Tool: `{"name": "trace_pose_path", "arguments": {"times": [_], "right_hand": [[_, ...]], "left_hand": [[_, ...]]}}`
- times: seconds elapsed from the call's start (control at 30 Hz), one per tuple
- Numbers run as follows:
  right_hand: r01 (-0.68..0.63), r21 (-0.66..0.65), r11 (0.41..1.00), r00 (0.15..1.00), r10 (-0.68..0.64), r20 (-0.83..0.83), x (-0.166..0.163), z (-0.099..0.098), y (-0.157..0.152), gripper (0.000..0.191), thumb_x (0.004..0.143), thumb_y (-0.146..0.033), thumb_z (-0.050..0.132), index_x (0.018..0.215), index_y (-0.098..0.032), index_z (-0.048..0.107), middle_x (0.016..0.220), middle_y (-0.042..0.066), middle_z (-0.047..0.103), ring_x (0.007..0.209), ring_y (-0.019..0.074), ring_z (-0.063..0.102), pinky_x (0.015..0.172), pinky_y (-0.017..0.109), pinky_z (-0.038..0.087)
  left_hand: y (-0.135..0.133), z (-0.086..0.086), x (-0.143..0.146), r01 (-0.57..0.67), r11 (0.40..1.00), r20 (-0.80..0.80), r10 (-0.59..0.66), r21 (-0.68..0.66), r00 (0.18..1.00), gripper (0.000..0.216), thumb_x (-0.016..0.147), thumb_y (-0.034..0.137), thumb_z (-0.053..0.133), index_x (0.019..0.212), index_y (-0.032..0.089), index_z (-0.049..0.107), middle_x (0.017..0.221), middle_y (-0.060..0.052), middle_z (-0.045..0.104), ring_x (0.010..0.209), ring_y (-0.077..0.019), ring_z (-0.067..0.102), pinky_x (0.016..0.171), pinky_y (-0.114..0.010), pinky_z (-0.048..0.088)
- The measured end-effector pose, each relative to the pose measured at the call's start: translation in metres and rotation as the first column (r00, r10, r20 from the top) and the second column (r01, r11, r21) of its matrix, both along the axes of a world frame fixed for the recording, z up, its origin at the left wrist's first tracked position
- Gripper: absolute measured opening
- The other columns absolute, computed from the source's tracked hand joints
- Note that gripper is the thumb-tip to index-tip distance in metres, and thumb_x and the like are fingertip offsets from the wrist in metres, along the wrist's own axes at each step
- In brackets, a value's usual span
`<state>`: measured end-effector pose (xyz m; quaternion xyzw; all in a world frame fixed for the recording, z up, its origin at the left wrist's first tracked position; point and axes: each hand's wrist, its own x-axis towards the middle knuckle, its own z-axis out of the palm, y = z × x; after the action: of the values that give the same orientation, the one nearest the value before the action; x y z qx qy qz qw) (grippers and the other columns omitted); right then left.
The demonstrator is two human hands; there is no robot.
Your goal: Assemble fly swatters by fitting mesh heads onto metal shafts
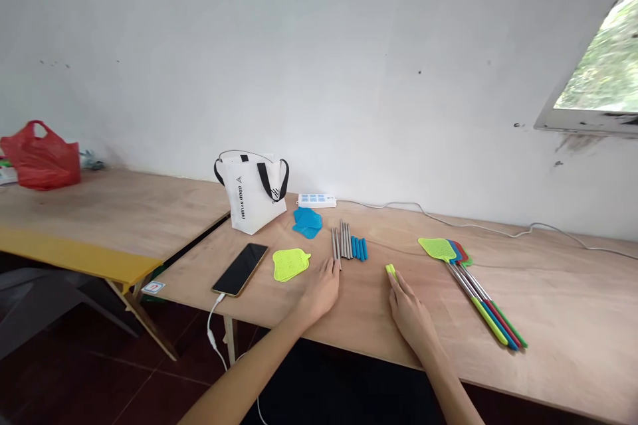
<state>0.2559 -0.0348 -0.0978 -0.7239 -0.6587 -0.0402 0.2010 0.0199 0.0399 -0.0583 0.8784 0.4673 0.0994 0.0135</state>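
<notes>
My left hand (321, 291) rests on the table with its fingers together at the near end of two metal rods (335, 244). Just right of them lie several more metal rods (345, 239) and a row of short blue handle grips (359, 248). My right hand (411, 309) has its fingers closed on yellow-green handle grips (391, 270), mostly covered by the fingers. Yellow-green fly swatter heads (291, 264) lie left of my left hand, with blue swatter heads (308, 222) behind. Several whole fly swatters (491, 305) lie side by side to the right.
A phone (241, 269) with a white cable lies at the table's left. Behind it stands a white bag (252, 192), beside a power strip (317, 200) against the wall. A red plastic bag (42, 156) sits on another table (149, 196) at the far left.
</notes>
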Motion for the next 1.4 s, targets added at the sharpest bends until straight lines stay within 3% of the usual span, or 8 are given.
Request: {"name": "trace_pose_path", "arguments": {"times": [0.13,0.33,0.43,0.7,0.8,0.93,1.13,1.4], "right_hand": [[-0.012,-0.009,1.000,1.000,0.012,-0.009,0.001,0.001,0.000,0.060,0.102,-0.025,0.024,0.161,-0.024,0.028,0.162,0.005,0.040,0.136,0.0235,0.055,0.091,0.035,0.058],[-0.002,-0.033,0.999,1.000,0.001,-0.011,0.000,0.002,0.000,0.059,0.102,-0.026,0.022,0.160,-0.022,0.031,0.162,0.006,0.040,0.133,0.0236,0.057,0.088,0.035,0.059],[-0.009,-0.029,1.000,1.000,0.008,-0.023,0.000,0.002,0.000,0.059,0.102,-0.026,0.021,0.161,-0.022,0.030,0.161,0.006,0.040,0.136,0.0236,0.055,0.089,0.035,0.059],[-0.033,0.007,0.999,0.998,0.033,-0.046,-0.001,0.003,-0.001,0.060,0.101,-0.026,0.023,0.160,-0.020,0.031,0.160,0.008,0.042,0.138,0.0229,0.052,0.093,0.036,0.058],[-0.029,0.018,0.999,0.998,0.030,-0.046,-0.001,0.005,-0.001,0.060,0.100,-0.025,0.024,0.159,-0.019,0.033,0.159,0.009,0.044,0.138,0.0229,0.052,0.093,0.035,0.058],[-0.018,0.033,0.999,0.999,0.019,-0.042,-0.002,0.006,-0.001,0.060,0.099,-0.024,0.027,0.159,-0.021,0.036,0.158,0.008,0.046,0.137,0.0230,0.054,0.092,0.035,0.058],[-0.028,0.028,0.999,0.999,0.029,-0.026,-0.002,0.007,-0.002,0.061,0.099,-0.021,0.027,0.160,-0.025,0.033,0.161,0.005,0.042,0.133,0.0233,0.057,0.091,0.035,0.059],[0.005,-0.027,1.000,1.000,-0.005,-0.011,-0.004,0.011,-0.003,0.058,0.102,-0.026,0.023,0.158,-0.022,0.036,0.159,0.007,0.044,0.135,0.0237,0.055,0.090,0.036,0.059]], "left_hand": [[-0.038,0.003,-0.004,0.047,0.999,0.042,-0.046,-0.005,0.998,0.061,0.092,0.006,0.035,0.152,0.009,0.039,0.154,-0.020,0.046,0.144,-0.0301,0.043,0.116,-0.041,0.037],[-0.036,0.024,-0.007,0.018,1.000,0.028,-0.018,-0.018,0.999,0.069,0.086,-0.002,0.033,0.152,0.016,0.040,0.139,-0.014,0.057,0.124,-0.0268,0.056,0.104,-0.039,0.046],[-0.041,0.021,-0.007,0.045,0.999,0.003,-0.045,0.018,0.999,0.065,0.086,-0.003,0.034,0.148,0.013,0.045,0.138,-0.014,0.057,0.125,-0.0269,0.055,0.106,-0.040,0.045],[-0.092,0.018,0.000,0.172,0.985,-0.035,-0.171,0.029,0.985,0.068,0.083,-0.003,0.043,0.148,0.015,0.043,0.135,-0.013,0.060,0.120,-0.0272,0.058,0.102,-0.040,0.048],[-0.078,0.021,-0.001,0.157,0.988,0.025,-0.157,-0.003,0.987,0.074,0.080,-0.005,0.042,0.149,0.019,0.042,0.144,-0.012,0.054,0.126,-0.0257,0.055,0.104,-0.039,0.046],[-0.046,0.021,-0.002,0.206,0.978,0.101,-0.204,-0.010,0.974,0.074,0.080,-0.007,0.036,0.148,0.022,0.044,0.161,-0.007,0.038,0.146,-0.0238,0.035,0.118,-0.042,0.032],[-0.043,0.018,-0.001,0.255,0.967,0.189,-0.248,-0.013,0.950,0.048,0.092,0.000,0.036,0.122,0.026,0.062,0.131,-0.002,0.063,0.119,-0.0221,0.055,0.101,-0.038,0.043],[-0.035,0.011,-0.008,0.235,0.972,0.279,-0.226,0.000,0.933,0.044,0.100,0.005,0.038,0.124,0.030,0.066,0.123,-0.002,0.063,0.112,-0.0196,0.059,0.097,-0.033,0.044]]}}
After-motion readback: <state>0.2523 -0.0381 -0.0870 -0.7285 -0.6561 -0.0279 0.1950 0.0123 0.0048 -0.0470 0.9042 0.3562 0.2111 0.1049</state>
